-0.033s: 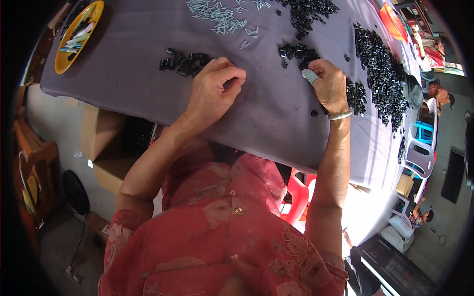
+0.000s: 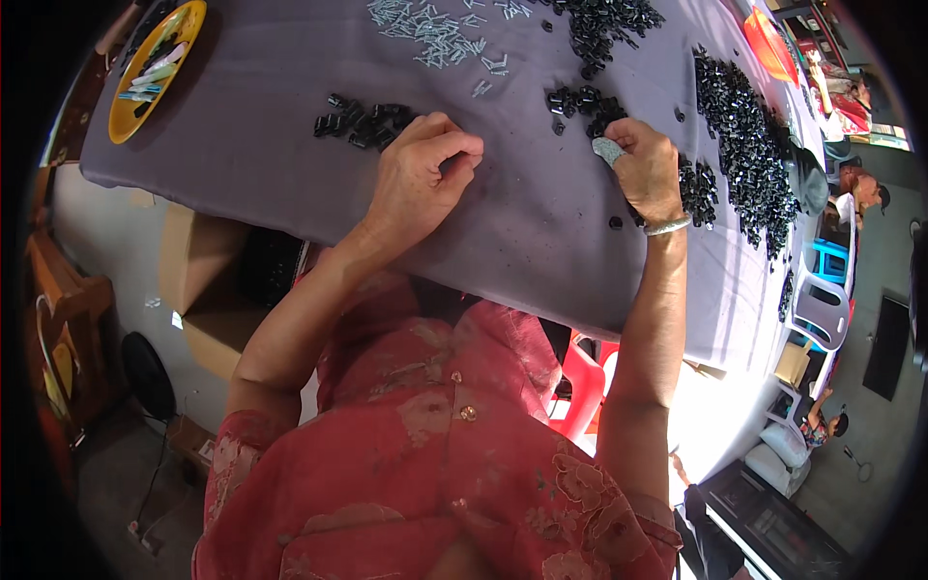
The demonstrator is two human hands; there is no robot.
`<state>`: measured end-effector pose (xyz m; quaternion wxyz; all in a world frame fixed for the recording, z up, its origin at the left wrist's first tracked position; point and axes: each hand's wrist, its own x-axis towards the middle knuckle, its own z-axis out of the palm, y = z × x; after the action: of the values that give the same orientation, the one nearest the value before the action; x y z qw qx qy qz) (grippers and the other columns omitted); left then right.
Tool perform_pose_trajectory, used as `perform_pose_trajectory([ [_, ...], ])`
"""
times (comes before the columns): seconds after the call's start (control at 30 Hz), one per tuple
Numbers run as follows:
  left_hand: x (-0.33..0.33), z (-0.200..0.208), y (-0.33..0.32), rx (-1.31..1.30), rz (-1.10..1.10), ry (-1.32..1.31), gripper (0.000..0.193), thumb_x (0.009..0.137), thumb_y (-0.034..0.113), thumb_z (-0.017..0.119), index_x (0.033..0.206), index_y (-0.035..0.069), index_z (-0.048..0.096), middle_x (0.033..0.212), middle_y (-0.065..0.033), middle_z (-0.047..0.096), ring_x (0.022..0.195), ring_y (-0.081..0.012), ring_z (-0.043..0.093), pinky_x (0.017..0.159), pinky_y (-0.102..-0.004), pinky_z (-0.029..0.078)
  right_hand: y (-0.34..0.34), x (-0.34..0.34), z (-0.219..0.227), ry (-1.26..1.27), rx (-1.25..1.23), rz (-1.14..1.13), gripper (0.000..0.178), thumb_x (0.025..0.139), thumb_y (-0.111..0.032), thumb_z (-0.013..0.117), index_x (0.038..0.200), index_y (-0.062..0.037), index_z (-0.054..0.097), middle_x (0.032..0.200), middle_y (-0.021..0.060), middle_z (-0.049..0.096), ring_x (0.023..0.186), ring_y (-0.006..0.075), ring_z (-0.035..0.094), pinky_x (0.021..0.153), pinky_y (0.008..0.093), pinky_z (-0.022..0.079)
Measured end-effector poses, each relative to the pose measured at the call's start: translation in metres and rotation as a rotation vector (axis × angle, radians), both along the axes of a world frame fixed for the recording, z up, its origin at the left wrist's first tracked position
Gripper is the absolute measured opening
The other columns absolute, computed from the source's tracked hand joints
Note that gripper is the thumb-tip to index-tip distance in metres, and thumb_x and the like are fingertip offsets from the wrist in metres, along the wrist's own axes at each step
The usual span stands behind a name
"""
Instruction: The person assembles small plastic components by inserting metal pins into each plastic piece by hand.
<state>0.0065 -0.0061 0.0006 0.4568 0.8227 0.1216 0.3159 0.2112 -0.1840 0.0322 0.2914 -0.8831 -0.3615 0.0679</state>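
My left hand (image 2: 422, 174) is above the middle of the cloth, thumb and forefinger pinched together; whatever they hold, if anything, is hidden. Just beyond it lies a small group of shiny black plastic pieces (image 2: 353, 121). My right hand (image 2: 643, 166) is curled closed at the near edge of another small black heap (image 2: 583, 101). A grey speckled wrap (image 2: 607, 150) shows at its fingers, and what they grip cannot be made out. Farther off, small silvery metal pins (image 2: 416, 29) lie scattered.
A purple-grey cloth (image 2: 261, 126) covers the table. Large piles of black pieces lie at the right (image 2: 744, 135) and far side (image 2: 604, 34). A yellow oval tray (image 2: 121, 121) stands far left, a red-orange basin (image 2: 768, 43) far right. An open cardboard box (image 2: 188, 256) sits below the table's left edge.
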Motion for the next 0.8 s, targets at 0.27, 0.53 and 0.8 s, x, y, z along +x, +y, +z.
perform_pose_trajectory([
  [0.27, -0.001, 0.001, 0.000, 0.018, -0.005, -0.002, 0.013, 0.076, -0.001, 0.068, 0.086, 0.006, 0.065, 0.077, -0.0050, 0.057, 0.072, -0.0203, 0.058, 0.060, -0.0312, 0.046, -0.018, -0.015, 0.002, 0.247, 0.398, 0.022, 0.014, 0.081, 0.002, 0.069, 0.093, -0.0017, 0.066, 0.077, 0.0006, 0.066, 0.065, 0.0058, 0.058, 0.057, 0.0200, 0.047],
  [0.53, -0.006, 0.008, 0.005, -0.136, -0.139, -0.058, 0.025, 0.078, 0.006, 0.074, 0.102, 0.003, 0.065, 0.085, -0.0036, 0.061, 0.074, -0.0111, 0.059, 0.059, -0.0247, 0.047, 0.033, -0.083, -0.003, 0.252, 0.443, 0.353, 0.007, 0.090, 0.000, 0.060, 0.095, -0.0013, 0.065, 0.084, -0.0010, 0.061, 0.068, 0.0048, 0.055, 0.057, 0.0199, 0.046],
  [0.8, -0.011, 0.000, 0.007, -0.545, -0.351, 0.040, 0.027, 0.085, -0.001, 0.068, 0.110, -0.002, 0.060, 0.097, -0.0034, 0.064, 0.090, -0.0071, 0.060, 0.076, -0.0222, 0.051, 0.039, -0.108, -0.007, 0.368, 0.497, 0.339, 0.010, 0.093, -0.002, 0.056, 0.096, 0.0000, 0.065, 0.085, -0.0005, 0.060, 0.066, 0.0056, 0.053, 0.060, 0.0206, 0.043],
])
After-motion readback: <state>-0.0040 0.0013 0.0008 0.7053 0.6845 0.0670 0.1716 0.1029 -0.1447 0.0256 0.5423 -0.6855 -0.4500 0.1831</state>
